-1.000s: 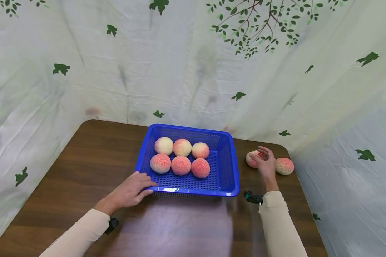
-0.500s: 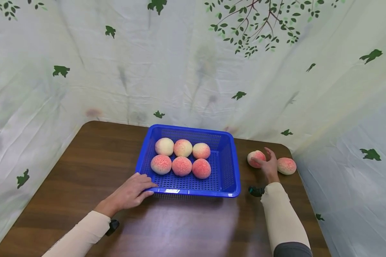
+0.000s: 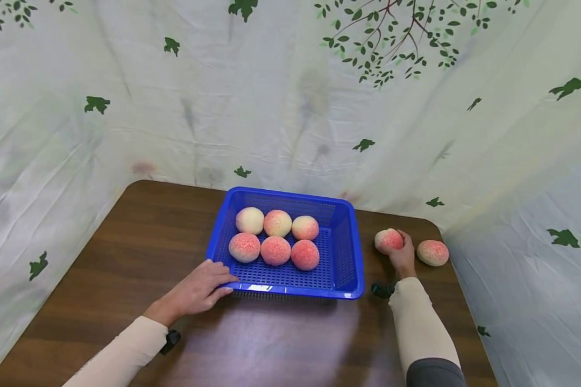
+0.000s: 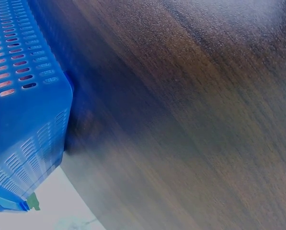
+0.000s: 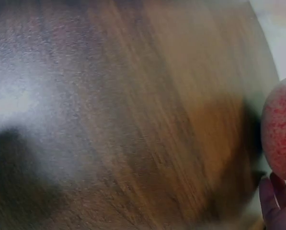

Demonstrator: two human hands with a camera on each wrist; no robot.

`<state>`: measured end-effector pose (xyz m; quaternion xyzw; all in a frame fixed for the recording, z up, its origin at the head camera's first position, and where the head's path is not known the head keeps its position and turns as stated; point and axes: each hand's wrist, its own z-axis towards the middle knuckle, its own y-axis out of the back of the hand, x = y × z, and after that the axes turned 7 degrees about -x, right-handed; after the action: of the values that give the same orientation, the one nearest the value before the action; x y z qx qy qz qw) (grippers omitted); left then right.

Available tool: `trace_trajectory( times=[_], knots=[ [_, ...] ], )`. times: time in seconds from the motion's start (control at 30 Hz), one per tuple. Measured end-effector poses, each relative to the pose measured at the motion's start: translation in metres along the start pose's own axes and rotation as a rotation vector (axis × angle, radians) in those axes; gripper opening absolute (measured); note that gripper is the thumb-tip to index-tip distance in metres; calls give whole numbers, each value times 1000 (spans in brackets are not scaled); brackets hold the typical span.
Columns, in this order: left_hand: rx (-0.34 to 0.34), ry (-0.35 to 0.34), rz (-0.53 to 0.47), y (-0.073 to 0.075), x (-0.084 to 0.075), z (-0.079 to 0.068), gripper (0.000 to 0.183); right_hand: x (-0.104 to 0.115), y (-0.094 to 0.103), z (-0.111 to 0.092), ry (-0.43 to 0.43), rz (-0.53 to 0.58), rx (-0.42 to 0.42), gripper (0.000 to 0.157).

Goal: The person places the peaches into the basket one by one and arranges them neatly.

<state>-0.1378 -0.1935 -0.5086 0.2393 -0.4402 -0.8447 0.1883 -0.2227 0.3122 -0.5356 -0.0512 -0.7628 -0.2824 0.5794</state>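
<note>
A blue plastic basket (image 3: 357, 269) stands on the table, with several red-and-cream peaches in two rows inside, among them a redder peach (image 3: 305, 255) in the near row. My left hand (image 3: 198, 287) grips the basket's near left corner, fingers over the rim and thumb on the outer side. Right of the basket, my right hand (image 3: 403, 258) holds another peach (image 3: 388, 240) by its right side. In the right wrist view this peach (image 5: 280, 129) sits at the right edge, with fingertips (image 5: 267, 194) against it. A loose peach (image 3: 433, 253) lies just right of that hand.
The brown wooden table (image 3: 126, 258) has a rounded far edge close to a pale curtain (image 3: 271, 107) printed with green leaves. The curtain also hangs along both sides. Each wrist wears a black camera, such as the left wrist camera (image 3: 171, 341).
My right hand has closed its fingers onto the peach right of the basket. The left hand has stayed on the basket corner, and the peaches inside have not moved.
</note>
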Motion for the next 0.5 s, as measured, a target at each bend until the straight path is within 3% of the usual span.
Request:
trace_trajectory(
  times=[0.5],
  knots=[
    [-26, -38, 17, 0, 1, 0, 15, -2, 4, -7, -43, 7, -27, 79]
  ],
)
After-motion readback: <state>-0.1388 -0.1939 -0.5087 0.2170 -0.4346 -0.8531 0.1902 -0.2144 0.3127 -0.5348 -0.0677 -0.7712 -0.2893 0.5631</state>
